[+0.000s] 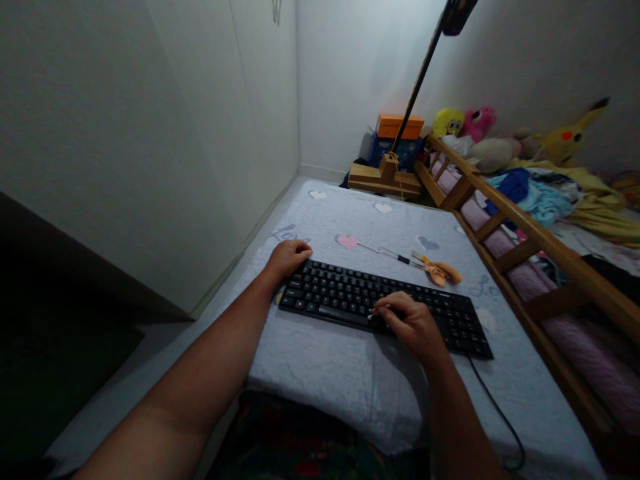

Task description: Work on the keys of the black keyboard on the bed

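Observation:
A black keyboard lies at a slant on the cloth-covered table. At its upper left corner, my left hand is closed, thumb and fingers pinched on the keyboard's edge. My right hand is over the lower middle keys, pinching a small white-tipped swab whose tip touches the keys near the space bar. Part of the keyboard is hidden under that hand.
Behind the keyboard lie a thin metal tool, a black-handled tool, a brush and an orange cloth. A cable runs toward me. A wooden bed rail borders the right; a lamp stand is behind.

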`<state>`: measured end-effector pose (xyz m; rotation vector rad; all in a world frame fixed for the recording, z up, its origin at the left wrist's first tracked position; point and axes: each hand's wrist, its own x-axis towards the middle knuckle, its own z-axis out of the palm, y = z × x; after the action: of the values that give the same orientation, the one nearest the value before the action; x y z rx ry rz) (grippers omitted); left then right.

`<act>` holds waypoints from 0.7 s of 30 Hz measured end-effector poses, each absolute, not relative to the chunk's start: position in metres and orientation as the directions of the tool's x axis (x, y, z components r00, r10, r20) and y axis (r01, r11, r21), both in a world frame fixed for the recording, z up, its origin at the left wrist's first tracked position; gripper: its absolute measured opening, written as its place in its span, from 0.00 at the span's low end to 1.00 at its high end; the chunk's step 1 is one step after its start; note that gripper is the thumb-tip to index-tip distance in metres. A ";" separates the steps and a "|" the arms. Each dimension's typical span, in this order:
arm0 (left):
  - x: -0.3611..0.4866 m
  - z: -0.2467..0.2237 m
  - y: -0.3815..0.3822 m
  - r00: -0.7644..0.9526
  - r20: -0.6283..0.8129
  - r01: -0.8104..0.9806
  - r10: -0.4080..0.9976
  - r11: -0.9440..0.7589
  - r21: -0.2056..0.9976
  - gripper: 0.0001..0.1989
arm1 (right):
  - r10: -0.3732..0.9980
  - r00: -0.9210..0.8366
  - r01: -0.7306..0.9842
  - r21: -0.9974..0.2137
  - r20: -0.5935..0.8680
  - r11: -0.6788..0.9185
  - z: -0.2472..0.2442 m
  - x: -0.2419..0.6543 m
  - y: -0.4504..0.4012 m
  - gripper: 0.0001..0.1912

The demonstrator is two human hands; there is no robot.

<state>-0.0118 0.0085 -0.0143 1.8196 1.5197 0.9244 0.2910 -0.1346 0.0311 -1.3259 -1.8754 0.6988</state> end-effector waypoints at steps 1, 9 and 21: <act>-0.012 -0.014 0.008 0.107 0.138 0.576 0.985 -0.175 0.798 0.15 | 0.944 -0.214 0.554 -0.765 0.251 0.329 0.031 0.290 -0.134 0.09; -0.011 -0.011 0.006 0.098 0.134 0.588 0.986 -0.166 0.791 0.15 | 0.903 -0.310 0.623 -0.654 0.298 0.429 0.038 0.271 -0.127 0.09; -0.010 -0.006 0.004 0.108 0.129 0.603 0.986 -0.168 0.780 0.14 | 0.882 -0.356 0.589 -0.658 0.310 0.469 0.034 0.250 -0.117 0.09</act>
<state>-0.0101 0.0041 -0.0063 1.8365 1.5446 0.8939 0.2500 -0.1175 0.0343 -1.2155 -2.0758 0.5874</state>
